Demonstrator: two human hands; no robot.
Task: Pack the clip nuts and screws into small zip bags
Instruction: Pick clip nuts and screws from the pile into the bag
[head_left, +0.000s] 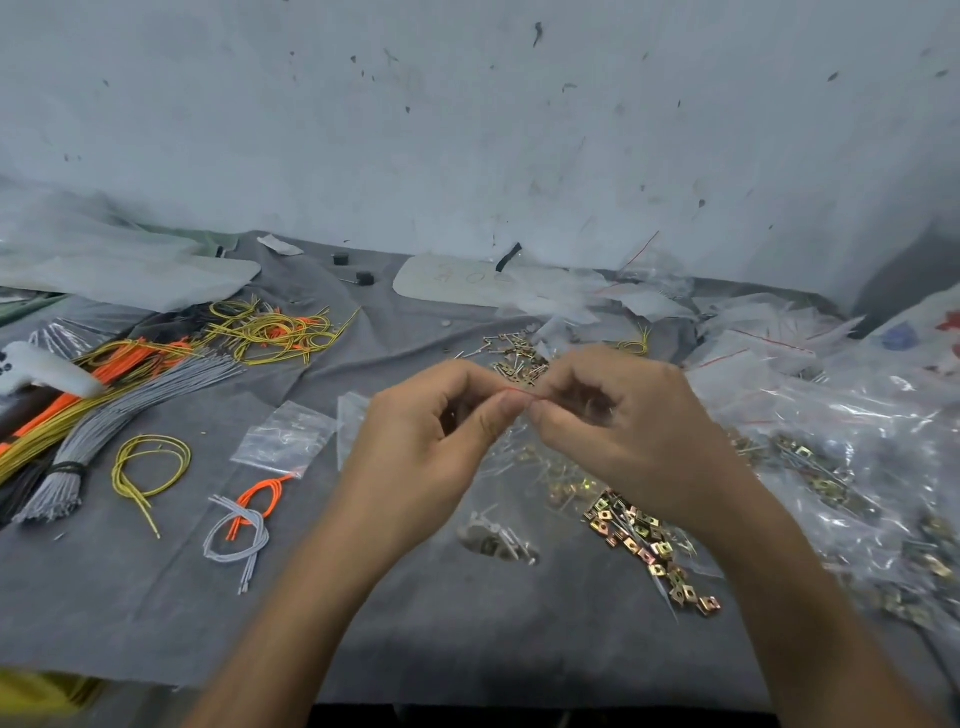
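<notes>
1. Left hand (431, 441) and right hand (623, 431) pinch the bag (511, 447) by its red zip strip, fingers (498, 415) pressed together, just above the nuts (644, 540).
2. The bag looks light, limp, slippery; its stiffer zip edge likely gives the surest hold.

- Soft, cool, rather dim light falls evenly on the grey cloth (415, 613); where it comes from cannot be told.
- Shadows on the cloth are faint and diffuse.
- White glare flecks the clear plastic bags (857, 415) at the cloth's right end.
- Wide-angle bending curves the wall (467, 130) behind the cloth; both cloth ends smear, and its near edge falls dark.
</notes>
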